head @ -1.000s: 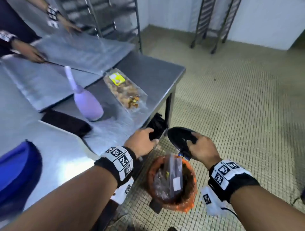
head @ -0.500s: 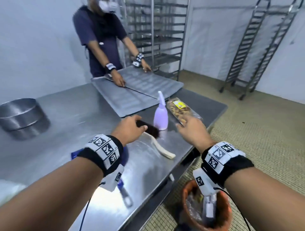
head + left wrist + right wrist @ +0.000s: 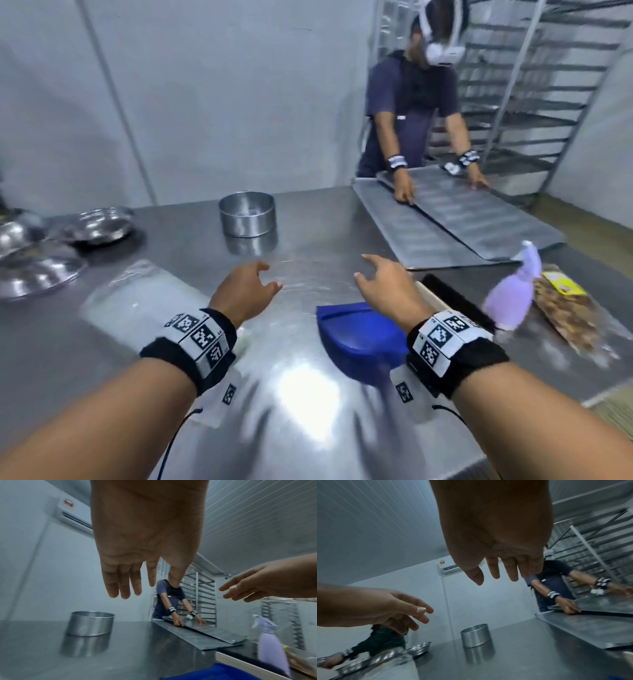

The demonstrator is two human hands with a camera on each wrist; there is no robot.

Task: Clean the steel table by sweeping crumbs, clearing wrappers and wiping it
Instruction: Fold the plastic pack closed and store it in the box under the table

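Sweeping tools lie idle: we note the blue dustpan [image 3: 359, 337] and brush [image 3: 455, 305] on the steel table [image 3: 308, 404] near right. Left hand [image 3: 245, 294] and right hand [image 3: 387, 287] hover spread, holding nothing. Clear wrapper [image 3: 308, 274] and snack bag [image 3: 565, 308] remain; wiping apparently outstanding.

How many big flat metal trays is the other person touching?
2. The lower tray lies flat on the steel table; the upper tray overlaps it on the rack side, with the other person's hands on it.

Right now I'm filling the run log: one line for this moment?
left hand open, empty | right hand open, empty | blue dustpan, brush lying on steel table
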